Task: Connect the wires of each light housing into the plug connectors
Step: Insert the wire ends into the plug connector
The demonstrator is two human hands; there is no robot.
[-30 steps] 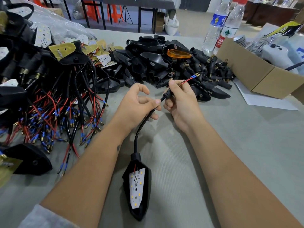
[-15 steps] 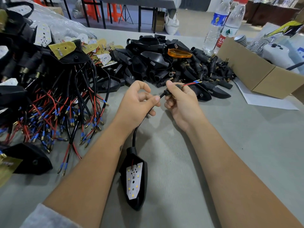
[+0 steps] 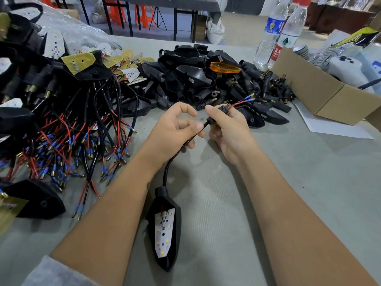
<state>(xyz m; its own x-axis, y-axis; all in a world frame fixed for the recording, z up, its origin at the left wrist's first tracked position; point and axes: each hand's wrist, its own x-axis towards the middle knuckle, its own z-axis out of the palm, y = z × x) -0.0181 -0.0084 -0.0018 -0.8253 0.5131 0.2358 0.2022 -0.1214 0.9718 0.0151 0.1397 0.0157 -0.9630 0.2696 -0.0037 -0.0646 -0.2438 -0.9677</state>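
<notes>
A black light housing (image 3: pixel 165 228) with a white LED board lies on the grey table between my forearms. Its black cable (image 3: pixel 167 170) curves up to my hands. My left hand (image 3: pixel 175 131) pinches the cable between thumb and fingers. Just right of it, my right hand (image 3: pixel 228 129) grips a black plug connector (image 3: pixel 222 110) threaded onto the cable. Red and black wires with blue-sleeved brass tips (image 3: pixel 246 101) stick out of the connector's far end.
A pile of wired housings (image 3: pixel 68 131) with red and black leads fills the left. Loose black housings and connectors (image 3: pixel 206 83) lie heaped behind my hands, an orange lens (image 3: pixel 224 67) on top. A cardboard box (image 3: pixel 321 93) and two water bottles (image 3: pixel 278 32) stand at the right.
The housing has slid a little up the table toward my hands as the cable was drawn through. The connector sits further along the cable, with the wire tips pointing right.
</notes>
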